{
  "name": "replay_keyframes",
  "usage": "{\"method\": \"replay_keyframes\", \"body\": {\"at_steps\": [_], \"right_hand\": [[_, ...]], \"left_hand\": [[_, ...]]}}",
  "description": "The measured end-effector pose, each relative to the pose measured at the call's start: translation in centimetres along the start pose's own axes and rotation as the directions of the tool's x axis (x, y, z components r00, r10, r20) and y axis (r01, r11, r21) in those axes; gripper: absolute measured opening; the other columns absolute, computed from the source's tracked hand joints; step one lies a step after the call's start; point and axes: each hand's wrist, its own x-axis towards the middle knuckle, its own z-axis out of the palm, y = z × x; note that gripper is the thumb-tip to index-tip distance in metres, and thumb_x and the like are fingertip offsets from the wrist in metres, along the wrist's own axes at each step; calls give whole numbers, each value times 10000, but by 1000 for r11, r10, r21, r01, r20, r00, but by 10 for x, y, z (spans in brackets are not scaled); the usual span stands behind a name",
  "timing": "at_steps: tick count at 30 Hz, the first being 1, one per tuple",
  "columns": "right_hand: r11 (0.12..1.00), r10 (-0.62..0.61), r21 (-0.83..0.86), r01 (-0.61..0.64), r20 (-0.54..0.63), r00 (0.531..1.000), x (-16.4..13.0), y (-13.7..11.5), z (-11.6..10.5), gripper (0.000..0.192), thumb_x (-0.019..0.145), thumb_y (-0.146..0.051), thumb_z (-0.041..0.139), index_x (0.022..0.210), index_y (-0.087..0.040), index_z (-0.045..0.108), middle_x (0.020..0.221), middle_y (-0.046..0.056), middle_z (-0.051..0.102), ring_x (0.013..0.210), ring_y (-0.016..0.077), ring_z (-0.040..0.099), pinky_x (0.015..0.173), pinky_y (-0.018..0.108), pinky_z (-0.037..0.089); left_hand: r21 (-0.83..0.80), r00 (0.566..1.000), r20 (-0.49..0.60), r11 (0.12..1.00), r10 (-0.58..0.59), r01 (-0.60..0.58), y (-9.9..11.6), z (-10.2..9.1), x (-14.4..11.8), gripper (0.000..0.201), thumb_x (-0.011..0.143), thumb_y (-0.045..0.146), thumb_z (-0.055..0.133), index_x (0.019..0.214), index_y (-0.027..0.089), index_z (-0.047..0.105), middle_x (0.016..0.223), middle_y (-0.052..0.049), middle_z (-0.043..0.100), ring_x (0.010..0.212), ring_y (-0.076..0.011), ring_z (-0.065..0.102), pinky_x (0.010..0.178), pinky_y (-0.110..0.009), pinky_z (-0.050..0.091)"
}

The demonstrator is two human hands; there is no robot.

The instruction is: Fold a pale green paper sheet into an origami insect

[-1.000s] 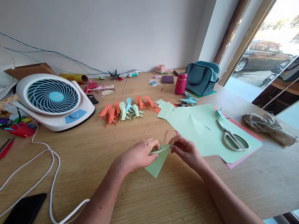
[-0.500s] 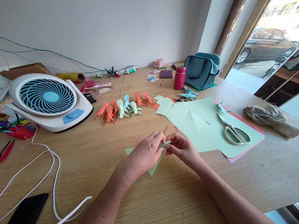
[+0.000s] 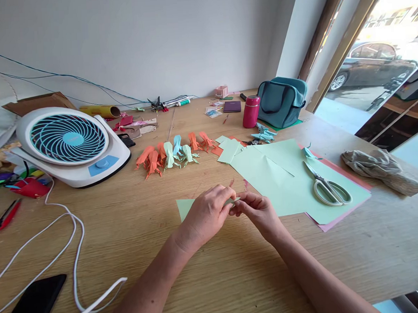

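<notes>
A small pale green sheet of folding paper [image 3: 185, 208] is held just above the wooden table, mostly hidden behind my hands. My left hand [image 3: 210, 207] is closed on it from above, thumb underneath. From the other side my right hand [image 3: 256, 210] pinches the paper's right corner between thumb and fingers. The hands almost touch at that corner. Beyond them stand several folded paper figures: orange ones [image 3: 153, 162], pale green ones [image 3: 169, 155] and a blue one [image 3: 177, 144].
Large pale green sheets [image 3: 274, 181] with scissors [image 3: 327, 187] on top lie to the right, beside a crumpled cloth [image 3: 381, 169]. A pink flask [image 3: 251, 111] and teal bag [image 3: 281, 102] stand behind. On the left are a fan [image 3: 73, 143], white cable [image 3: 74, 240] and black phone [image 3: 30, 306].
The paper has been tilted and drawn in under my left hand; its lower point no longer shows. My right fingers have shifted slightly along the corner. The view has tipped a little.
</notes>
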Motion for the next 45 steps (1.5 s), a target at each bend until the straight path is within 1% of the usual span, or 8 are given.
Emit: {"method": "replay_keyframes", "body": {"at_steps": [4, 7, 10, 13, 19, 26, 34, 45], "right_hand": [[999, 23, 24, -23, 14, 1000, -2, -2, 0, 343, 818, -514, 717, 918, -189, 762, 742, 49, 733, 705, 175, 670, 717, 326, 527], [997, 30, 66, -31, 14, 999, -3, -4, 0, 322, 822, -499, 717, 908, -193, 769, 745, 45, 723, 697, 158, 643, 719, 307, 512], [997, 34, 70, -34, 0, 999, -4, -6, 1, 309, 815, -497, 721, 854, -194, 771, 739, 41, 705, 683, 150, 616, 703, 299, 501], [998, 27, 59, -27, -4, 1000, -5, -8, 2, 312, 813, -502, 717, 843, -197, 773, 737, 37, 693, 668, 144, 595, 689, 294, 493], [1000, -16, 10, 16, -6, 1000, -5, -9, 3, 322, 819, -509, 696, 845, -198, 776, 719, 41, 691, 659, 160, 588, 665, 302, 482], [998, -22, -52, 21, -19, 1000, -5, -8, 3, 331, 842, -511, 677, 897, -201, 779, 755, 56, 728, 718, 189, 652, 675, 312, 497], [997, -20, -69, 18, -40, 999, -5, -6, 3, 351, 830, -524, 680, 909, -197, 779, 748, 59, 734, 717, 195, 660, 680, 318, 502], [993, -37, -114, 32, -45, 998, -5, -3, 2, 335, 867, -488, 650, 972, -198, 779, 786, 55, 747, 733, 187, 661, 695, 311, 496]], "left_hand": [[112, 998, -29, 993, 49, -45, -1, 4, 1, 193, 907, 52, 495, 994, 222, 525, 974, -20, 633, 922, -184, 606, 799, -302, 457], [142, 996, -41, 987, 79, -72, -2, 6, 1, 157, 923, 73, 491, 983, 212, 531, 982, -32, 634, 922, -189, 596, 809, -312, 460], [116, 993, -82, 991, 82, -72, -2, 9, 1, 108, 938, 130, 525, 995, 220, 539, 998, -32, 640, 947, -194, 600, 828, -315, 468], [82, 989, -131, 995, 72, -61, -2, 13, 1, 59, 959, 179, 519, 982, 226, 549, 987, -31, 647, 931, -192, 608, 819, -315, 471], [40, 980, -183, 997, 75, -69, -1, 16, 0, 91, 956, 150, 508, 966, 219, 567, 956, -24, 654, 911, -180, 603, 807, -300, 464], [-49, 983, -182, 998, 25, -34, -4, 19, 1, 135, 953, 134, 514, 1007, 229, 594, 980, -18, 661, 921, -167, 611, 831, -281, 469], [-168, 984, -175, 986, -36, 6, -4, 20, 1, 133, 944, 131, 530, 988, 235, 599, 979, -15, 645, 922, -162, 615, 846, -270, 478], [-161, 975, -223, 985, 20, -58, -8, 26, 2, 168, 917, 64, 551, 960, 219, 599, 955, -7, 650, 920, -164, 610, 838, -270, 465]]}}
